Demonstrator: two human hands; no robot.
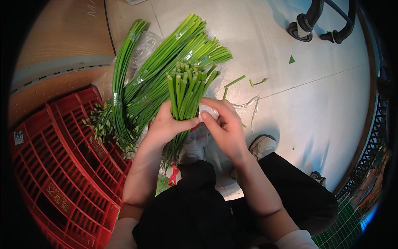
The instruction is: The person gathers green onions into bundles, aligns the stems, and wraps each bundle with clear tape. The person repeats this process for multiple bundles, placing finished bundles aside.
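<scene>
My left hand [169, 121] is wrapped around a bunch of flowering garlic chive stems [185, 93], its cut ends pointing up and away from me. My right hand [226, 124] grips a roll of clear tape [207, 112] against the right side of that bunch. Whether tape is stuck to the stems there is hidden by my fingers. Just beyond lie several bunches of the same chives [161, 65], bound with clear tape, their buds [104, 124] towards the lower left. They rest on clear plastic film [146, 46].
A red plastic crate [71, 155] stands on my left, beside a wooden panel [65, 31]. Stem scraps [234, 81] and a clear strip [255, 109] lie on the pale floor [311, 102]. Black-framed casters [303, 28] are at the far right. A green wire basket [339, 221] sits lower right.
</scene>
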